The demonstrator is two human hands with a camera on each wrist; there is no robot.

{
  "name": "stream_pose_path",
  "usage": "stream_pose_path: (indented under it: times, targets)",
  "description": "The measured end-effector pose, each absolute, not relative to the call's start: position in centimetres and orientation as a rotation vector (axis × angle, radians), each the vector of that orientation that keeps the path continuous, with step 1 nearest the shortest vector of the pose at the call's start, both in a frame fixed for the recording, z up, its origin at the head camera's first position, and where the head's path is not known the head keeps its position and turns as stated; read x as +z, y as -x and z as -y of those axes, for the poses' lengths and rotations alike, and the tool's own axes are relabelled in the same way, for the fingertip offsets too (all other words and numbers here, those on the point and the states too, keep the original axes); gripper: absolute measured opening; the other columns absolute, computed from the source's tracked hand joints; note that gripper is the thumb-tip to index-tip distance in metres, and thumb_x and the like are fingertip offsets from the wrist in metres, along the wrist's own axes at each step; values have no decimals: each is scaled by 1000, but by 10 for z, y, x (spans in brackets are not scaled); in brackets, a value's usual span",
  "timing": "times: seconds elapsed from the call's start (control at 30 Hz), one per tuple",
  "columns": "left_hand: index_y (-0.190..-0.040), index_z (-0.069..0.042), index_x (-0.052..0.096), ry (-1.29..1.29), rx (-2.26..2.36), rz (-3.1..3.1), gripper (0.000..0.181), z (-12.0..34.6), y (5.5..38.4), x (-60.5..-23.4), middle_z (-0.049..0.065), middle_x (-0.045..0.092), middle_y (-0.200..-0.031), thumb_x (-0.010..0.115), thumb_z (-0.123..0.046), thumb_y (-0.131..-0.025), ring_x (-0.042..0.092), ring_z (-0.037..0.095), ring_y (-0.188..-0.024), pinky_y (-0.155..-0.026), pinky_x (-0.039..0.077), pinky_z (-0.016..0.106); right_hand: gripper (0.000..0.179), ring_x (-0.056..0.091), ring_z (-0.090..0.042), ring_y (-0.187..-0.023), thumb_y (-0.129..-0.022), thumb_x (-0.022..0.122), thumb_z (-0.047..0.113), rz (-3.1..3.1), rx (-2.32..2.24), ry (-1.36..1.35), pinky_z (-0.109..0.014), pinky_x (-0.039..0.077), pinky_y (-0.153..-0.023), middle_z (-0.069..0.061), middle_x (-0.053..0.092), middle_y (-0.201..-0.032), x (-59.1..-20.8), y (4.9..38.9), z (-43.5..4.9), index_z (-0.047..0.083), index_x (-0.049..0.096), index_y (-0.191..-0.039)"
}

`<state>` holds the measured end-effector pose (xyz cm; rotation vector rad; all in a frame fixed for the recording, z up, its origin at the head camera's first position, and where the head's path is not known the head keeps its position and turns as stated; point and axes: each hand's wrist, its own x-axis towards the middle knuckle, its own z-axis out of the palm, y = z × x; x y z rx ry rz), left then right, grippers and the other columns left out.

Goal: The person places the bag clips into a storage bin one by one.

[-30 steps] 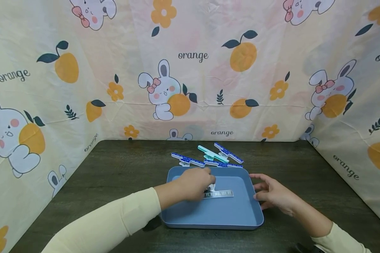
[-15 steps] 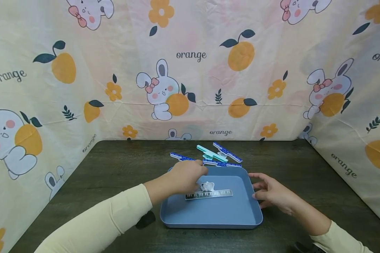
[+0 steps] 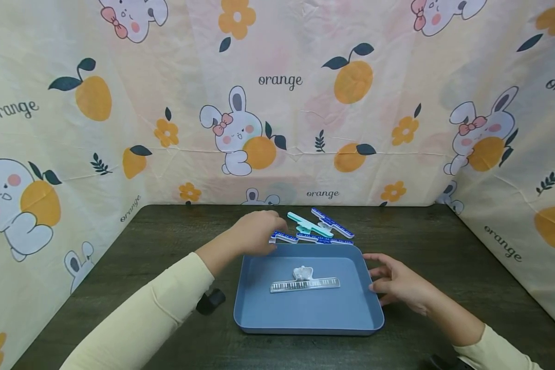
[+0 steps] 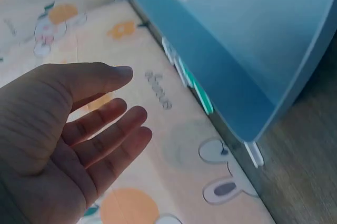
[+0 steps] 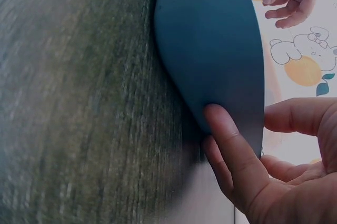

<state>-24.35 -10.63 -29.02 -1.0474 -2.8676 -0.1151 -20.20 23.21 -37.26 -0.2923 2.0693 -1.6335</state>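
My left hand (image 3: 259, 232) reaches past the far left corner of the blue tray (image 3: 314, 318), over the left end of a blue ruler clip (image 3: 284, 237). Its thumb and fingers are loosely bent with nothing between them in the left wrist view, where the hand (image 4: 79, 129) shows apart from the tray. Inside the tray lies a clear ruler clip (image 3: 305, 285). At the tray's right side rests my right hand (image 3: 402, 282), its fingertips touching the outer wall and rim; the right wrist view shows those fingers (image 5: 237, 155) against the blue wall.
Behind the tray lie a teal clip (image 3: 310, 224) and blue ruler clips (image 3: 333, 222), close together. The dark table (image 3: 180, 234) ends at a patterned cloth backdrop (image 3: 300, 118) at the back and sides.
From over the tray, my left hand has moved back and left to the blue clip, leaving the clear clip in the tray. The right hand has stayed at the tray's side.
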Motion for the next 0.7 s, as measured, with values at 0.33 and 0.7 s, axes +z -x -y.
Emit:
stream_pose_path:
  times: [0.33, 0.7]
  targets:
    - [-113, -7, 71, 945, -182, 2924, 31, 126, 263, -292, 5, 68, -105, 74, -9, -82, 62, 21, -98, -86, 52, 37, 78, 65, -33, -96, -88, 60, -3, -2066, -1642, 307, -51, 57, -72, -32, 53, -124, -373, 202, -232, -8, 11, -149]
    - [-112, -4, 71, 865, -158, 3015, 29, 130, 279, -305, 10, 69, -106, 73, -12, -84, 63, 25, -98, -88, 52, 41, 78, 66, -32, -95, -88, 60, -3, -2067, -1633, 289, -50, 57, -72, -32, 53, -124, -372, 201, -232, -7, 11, -149]
